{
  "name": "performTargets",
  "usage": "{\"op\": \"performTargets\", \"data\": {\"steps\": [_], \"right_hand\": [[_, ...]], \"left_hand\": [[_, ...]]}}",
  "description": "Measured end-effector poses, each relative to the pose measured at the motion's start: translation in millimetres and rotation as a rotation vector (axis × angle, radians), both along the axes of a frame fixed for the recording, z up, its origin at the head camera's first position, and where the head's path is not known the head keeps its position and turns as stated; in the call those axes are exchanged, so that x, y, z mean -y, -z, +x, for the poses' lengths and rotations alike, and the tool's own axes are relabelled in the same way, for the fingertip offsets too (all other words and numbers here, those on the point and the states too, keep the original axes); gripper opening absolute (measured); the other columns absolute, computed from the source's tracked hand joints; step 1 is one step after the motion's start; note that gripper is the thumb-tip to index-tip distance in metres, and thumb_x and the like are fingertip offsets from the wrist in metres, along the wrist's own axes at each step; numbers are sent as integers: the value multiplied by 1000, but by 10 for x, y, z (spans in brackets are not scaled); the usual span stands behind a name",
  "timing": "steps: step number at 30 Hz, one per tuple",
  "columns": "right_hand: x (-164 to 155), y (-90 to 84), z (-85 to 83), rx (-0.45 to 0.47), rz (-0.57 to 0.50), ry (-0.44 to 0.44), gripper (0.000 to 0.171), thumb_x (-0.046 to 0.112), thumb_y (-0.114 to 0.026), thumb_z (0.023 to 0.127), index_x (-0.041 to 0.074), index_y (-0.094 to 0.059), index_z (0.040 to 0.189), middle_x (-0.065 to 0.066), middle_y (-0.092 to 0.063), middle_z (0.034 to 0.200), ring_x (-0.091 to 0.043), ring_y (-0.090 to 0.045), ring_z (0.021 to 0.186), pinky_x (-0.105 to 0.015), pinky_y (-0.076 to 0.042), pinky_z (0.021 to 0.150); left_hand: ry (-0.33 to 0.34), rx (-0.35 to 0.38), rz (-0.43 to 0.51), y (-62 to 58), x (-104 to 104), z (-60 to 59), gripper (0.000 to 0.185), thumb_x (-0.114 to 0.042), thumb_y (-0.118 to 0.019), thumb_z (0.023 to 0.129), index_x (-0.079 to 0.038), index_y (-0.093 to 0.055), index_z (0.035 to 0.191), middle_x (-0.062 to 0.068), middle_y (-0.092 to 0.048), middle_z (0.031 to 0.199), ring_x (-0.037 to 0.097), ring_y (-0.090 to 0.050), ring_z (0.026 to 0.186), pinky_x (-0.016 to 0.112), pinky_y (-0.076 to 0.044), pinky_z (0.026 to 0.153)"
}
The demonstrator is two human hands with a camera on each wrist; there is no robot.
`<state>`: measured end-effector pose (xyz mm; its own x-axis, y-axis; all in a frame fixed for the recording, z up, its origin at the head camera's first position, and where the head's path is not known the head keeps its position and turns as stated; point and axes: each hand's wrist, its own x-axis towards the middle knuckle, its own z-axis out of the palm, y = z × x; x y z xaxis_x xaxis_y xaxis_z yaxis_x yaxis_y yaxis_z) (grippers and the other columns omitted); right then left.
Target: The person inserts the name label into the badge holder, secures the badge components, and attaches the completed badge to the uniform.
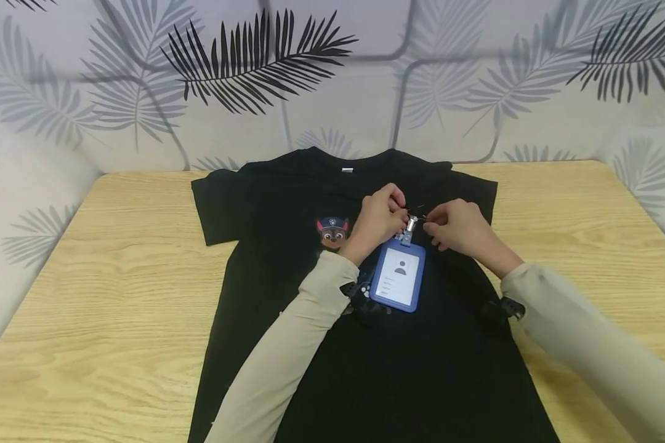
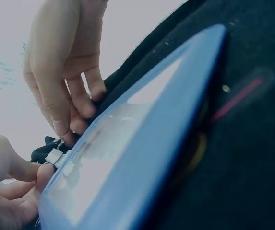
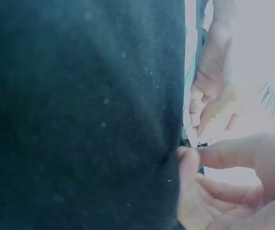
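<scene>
A blue badge holder (image 1: 398, 275) is laid on a black T-shirt (image 1: 288, 203) spread on the bench (image 1: 116, 258). Its metal clip (image 1: 411, 224) is pinched by the left hand (image 1: 378, 220) and right hand (image 1: 455, 229), held close together.

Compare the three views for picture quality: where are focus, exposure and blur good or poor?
Head view: even light, sharp on the black T-shirt, badge holder and both hands. Left wrist view: badge holder too close, soft and hazy, background washed out white. Right wrist view: T-shirt a blurred dark mass, right hand soft, backdrop overexposed.
</scene>
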<state>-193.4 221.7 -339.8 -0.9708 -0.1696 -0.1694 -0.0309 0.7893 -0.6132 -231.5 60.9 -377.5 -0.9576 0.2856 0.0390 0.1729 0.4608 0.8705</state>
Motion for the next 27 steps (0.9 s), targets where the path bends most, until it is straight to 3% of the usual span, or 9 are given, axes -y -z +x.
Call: {"op": "performTargets", "data": {"steps": [5,12,14,21,27], "right_hand": [[-87,106,-85,44,-151,69,24,9,-57,97,-10,-64,109,-20,-69,90,-14,-66,68,-24,-57,62],[-145,158,-127,78,-298,95,26,7,-56,97,-12,-60,114,-15,-68,89,-9,-64,67,-21,-57,64],[-145,168,-133,92,-331,108,27,6,-55,98,-14,-58,116,-16,-67,92,-7,-64,67,-21,-57,65],[-156,214,-153,103,-382,127,30,7,-51,100,-15,-55,121,-24,-63,103,-5,-65,70,-19,-56,69],[-165,241,-152,108,-418,110,30,5,-51,100,-16,-54,121,-15,-65,96,-4,-65,70,-20,-56,69]], "left_hand": [[89,-57,-123,-4,-2,-1,32,-3,-60,94,-15,-64,124,1,-66,78,7,-57,55,16,-41,48],[146,-97,-188,-10,3,-5,31,-5,-58,95,-9,-66,124,2,-66,75,6,-57,54,15,-42,46],[167,-139,-218,-5,-6,-8,30,-5,-58,95,-7,-66,124,4,-68,80,7,-58,57,14,-42,48],[218,-258,-301,-9,-35,-15,25,-4,-59,94,-3,-69,118,6,-69,94,9,-56,68,13,-41,53],[293,-294,-383,-19,-17,-41,24,-6,-59,95,-4,-70,117,6,-70,105,10,-56,78,14,-42,62]]}}
